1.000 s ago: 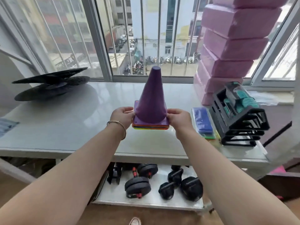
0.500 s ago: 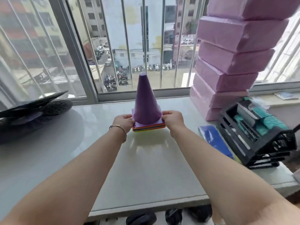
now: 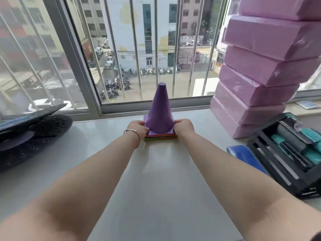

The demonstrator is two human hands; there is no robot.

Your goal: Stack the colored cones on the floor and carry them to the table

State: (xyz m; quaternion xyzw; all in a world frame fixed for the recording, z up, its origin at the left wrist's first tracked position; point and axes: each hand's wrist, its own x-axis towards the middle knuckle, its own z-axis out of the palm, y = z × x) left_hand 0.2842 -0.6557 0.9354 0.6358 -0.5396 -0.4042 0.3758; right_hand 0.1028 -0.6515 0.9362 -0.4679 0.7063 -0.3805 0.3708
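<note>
Nested stack of coloured plastic cones, purple on top [image 3: 160, 112], carried further in since a second ago; base now on glossy white worktop [image 3: 156, 180], near window, stack upright. Carry judged near complete; release outstanding. My arms outstretched. My left hand [image 3: 138, 126] and right hand [image 3: 184, 126] grasping base edges.

We cannot read any text, label, brand, number or sign here; the buildings and vehicles behind the window are too small and too blurred for us.
</note>
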